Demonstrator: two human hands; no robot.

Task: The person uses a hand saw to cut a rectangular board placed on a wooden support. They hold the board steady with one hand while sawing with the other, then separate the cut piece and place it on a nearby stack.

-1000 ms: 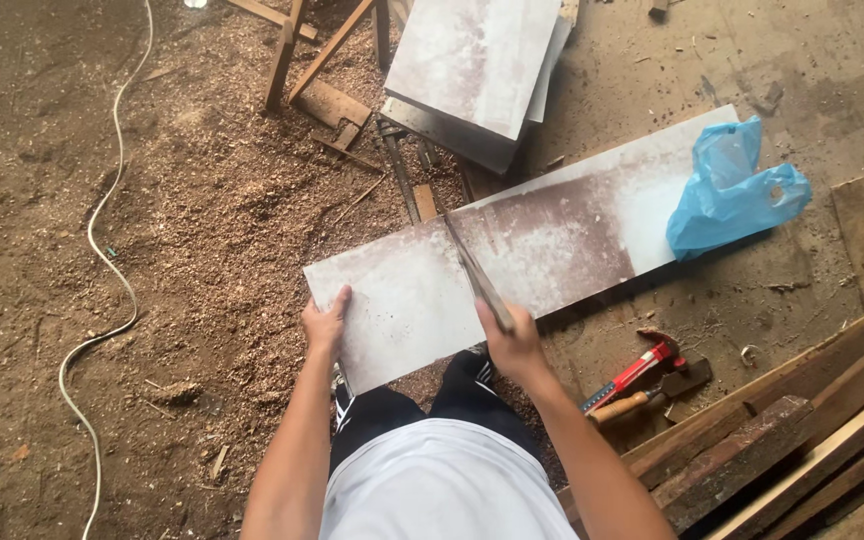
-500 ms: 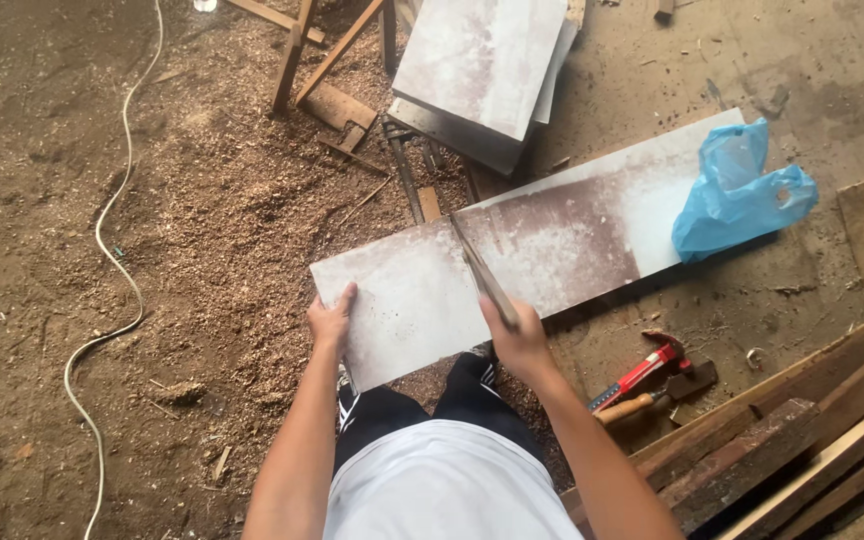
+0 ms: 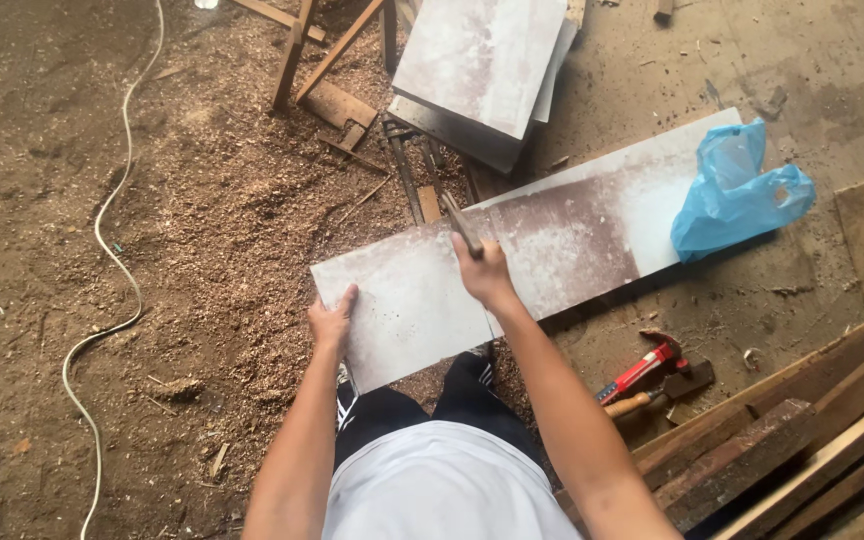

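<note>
— At the centre of the frame, what lies under the hands?
— A long pale board, running from lower left up to the right, flat on the sawdust floor.
— And the grips?
— Left hand clasps the board's near-left edge. Right hand is clenched around a saw handle, with the blade across the board.
— Anything else on it?
— A blue plastic bag rests on the right end. A red hammer lies lower right, beside stacked planks. A white cable snakes along the left.
</note>
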